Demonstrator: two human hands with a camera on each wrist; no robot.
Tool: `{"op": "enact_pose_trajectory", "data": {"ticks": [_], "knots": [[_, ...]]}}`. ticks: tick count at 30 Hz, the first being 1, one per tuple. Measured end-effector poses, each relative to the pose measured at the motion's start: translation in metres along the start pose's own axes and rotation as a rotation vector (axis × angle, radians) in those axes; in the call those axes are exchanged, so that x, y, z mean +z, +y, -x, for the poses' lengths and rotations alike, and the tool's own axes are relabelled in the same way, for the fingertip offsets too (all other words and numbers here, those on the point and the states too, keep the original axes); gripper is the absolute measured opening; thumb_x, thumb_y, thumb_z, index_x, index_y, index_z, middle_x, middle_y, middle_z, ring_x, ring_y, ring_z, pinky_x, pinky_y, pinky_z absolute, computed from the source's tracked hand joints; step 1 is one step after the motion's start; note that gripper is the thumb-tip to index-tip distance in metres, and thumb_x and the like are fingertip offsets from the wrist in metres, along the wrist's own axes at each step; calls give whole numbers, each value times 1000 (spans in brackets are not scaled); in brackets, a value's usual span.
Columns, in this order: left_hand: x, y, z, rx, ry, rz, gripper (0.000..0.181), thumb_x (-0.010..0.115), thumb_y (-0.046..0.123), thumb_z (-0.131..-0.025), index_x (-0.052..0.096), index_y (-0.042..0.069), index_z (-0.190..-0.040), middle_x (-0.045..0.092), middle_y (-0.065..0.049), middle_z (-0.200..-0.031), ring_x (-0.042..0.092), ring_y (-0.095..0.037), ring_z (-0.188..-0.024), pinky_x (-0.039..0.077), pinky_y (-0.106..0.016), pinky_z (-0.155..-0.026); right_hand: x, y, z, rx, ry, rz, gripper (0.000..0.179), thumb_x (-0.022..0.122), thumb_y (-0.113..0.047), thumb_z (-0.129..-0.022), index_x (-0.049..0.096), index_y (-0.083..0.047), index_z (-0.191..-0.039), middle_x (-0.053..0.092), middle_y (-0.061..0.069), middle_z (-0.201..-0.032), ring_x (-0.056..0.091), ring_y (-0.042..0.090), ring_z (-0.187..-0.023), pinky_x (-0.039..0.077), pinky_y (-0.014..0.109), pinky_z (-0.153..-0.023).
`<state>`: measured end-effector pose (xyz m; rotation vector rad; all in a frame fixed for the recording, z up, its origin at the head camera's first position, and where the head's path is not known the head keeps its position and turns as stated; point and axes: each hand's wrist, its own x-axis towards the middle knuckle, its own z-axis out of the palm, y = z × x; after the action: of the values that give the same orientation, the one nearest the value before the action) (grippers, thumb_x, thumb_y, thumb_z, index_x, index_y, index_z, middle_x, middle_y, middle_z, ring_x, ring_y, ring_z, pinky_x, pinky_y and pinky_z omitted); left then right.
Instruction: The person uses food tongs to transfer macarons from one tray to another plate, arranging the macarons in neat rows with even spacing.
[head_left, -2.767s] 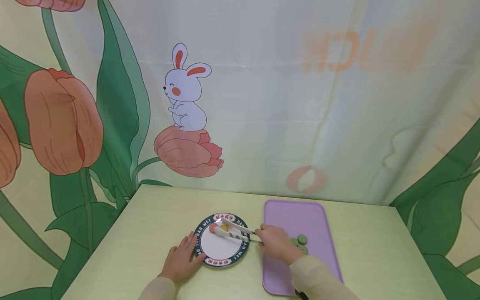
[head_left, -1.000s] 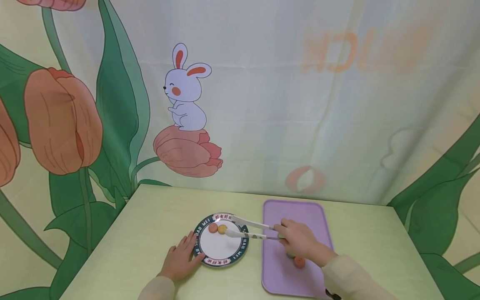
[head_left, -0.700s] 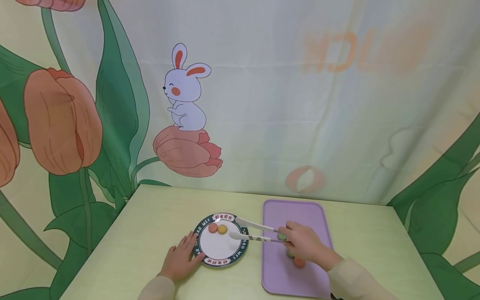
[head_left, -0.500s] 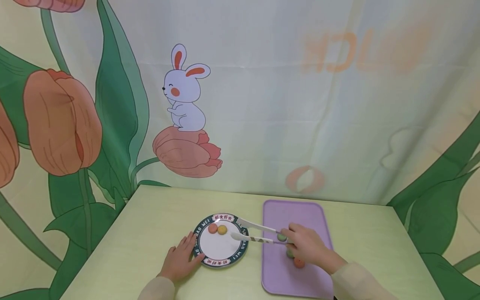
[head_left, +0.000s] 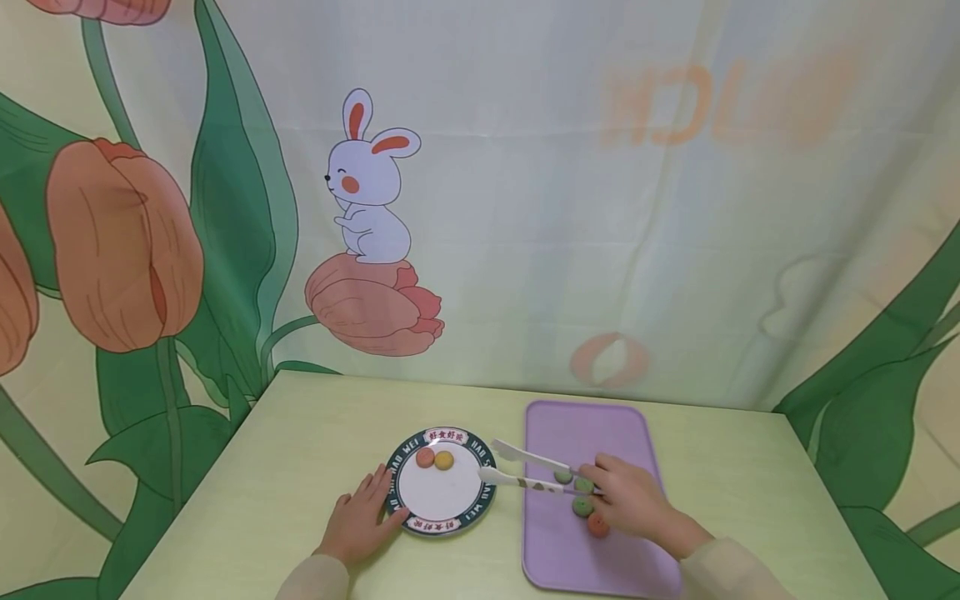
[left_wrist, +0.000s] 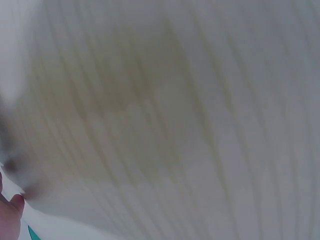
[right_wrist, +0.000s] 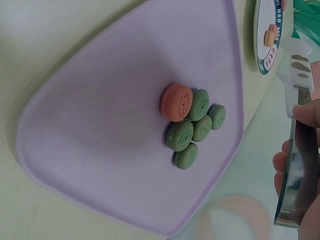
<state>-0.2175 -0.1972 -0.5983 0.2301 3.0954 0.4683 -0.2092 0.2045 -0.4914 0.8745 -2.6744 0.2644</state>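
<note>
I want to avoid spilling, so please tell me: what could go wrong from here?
The cookies on the tray crowd together, so the tongs in the right hand might knock a neighbour. The left hand rests at the rim of the plate; a careless push could slide it.

Printed backdrop [head_left: 525, 250] hangs behind a pale yellow-green worktop [head_left: 262, 467].
A white cartoon rabbit [head_left: 378, 179] sits on a pink tulip [head_left: 367, 304], larger orange tulips [head_left: 120, 250] and broad green leaves [head_left: 240, 183] to the left.
</note>
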Motion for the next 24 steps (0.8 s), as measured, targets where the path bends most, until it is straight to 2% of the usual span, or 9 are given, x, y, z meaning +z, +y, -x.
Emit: {"op": "enact_pose_trajectory", "data": {"ticks": [7, 13, 24], "knots": [[-2, 2, 1, 1, -5, 7, 77, 41, 60, -82, 29, 9, -139, 26, -7, -146, 28, -31, -131, 28, -57, -97, -2, 3, 5, 13, 23, -5, 24, 68, -11, -63, 59, -20, -84, 35, -12, -66, 29, 2, -55, 23, 14, -44], [-1, 1, 0, -6, -12, 6, 77, 39, 61, -82, 28, 10, -139, 25, -6, -146, 27, -30, -132, 27, -57, -98, 0, 9, 11, 48, 20, 3, 23, 70, -17, -63, 58, -21, -83, 36, -13, -66, 29, 2, -54, 23, 15, -44], [-1, 1, -1, -8, -13, -2, 77, 39, 61, -83, 28, 10, -139, 25, -7, -146, 26, -30, -132, 27, -57, -98, 1, 14, 19, 78, 37, 10, 29, 71, -18, -62, 63, -22, -89, 43, -13, -67, 29, 1, -52, 23, 15, -41]]}}
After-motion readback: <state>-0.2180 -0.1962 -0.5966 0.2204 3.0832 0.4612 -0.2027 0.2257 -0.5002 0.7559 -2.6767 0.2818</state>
